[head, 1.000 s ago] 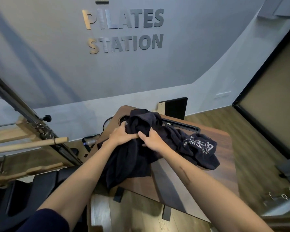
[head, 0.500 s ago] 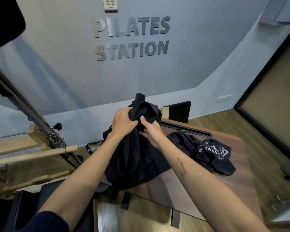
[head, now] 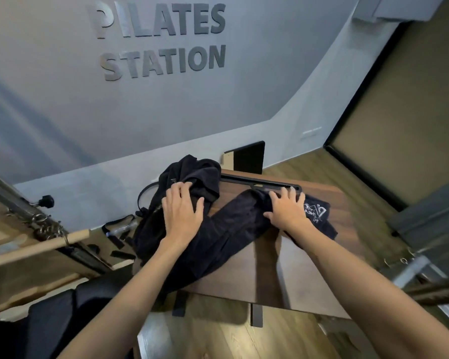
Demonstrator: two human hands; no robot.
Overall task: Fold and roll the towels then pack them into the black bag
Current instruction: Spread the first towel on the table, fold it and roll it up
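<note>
A black towel (head: 226, 231) lies stretched in a long band across the wooden table (head: 283, 275), from the near left edge to the far right. Its far right end shows a white printed logo (head: 315, 209). My left hand (head: 183, 211) rests flat on the cloth at the left with its fingers spread. My right hand (head: 287, 208) presses flat on the towel just left of the logo. Behind my left hand a bunched black fabric heap (head: 192, 173) stands at the table's back left corner; I cannot tell whether it is the bag or another towel.
A black bar (head: 259, 183) runs along the table's back edge, and a black panel (head: 249, 158) leans on the wall behind. At the left is a pilates frame with a wooden bar (head: 36, 248) and loose straps (head: 119, 229). Metal equipment (head: 412, 263) stands at the right.
Both hands held the bunched towel up off the table. Now the towel lies laid out along the table, and my hands have moved apart and lie flat on it.
</note>
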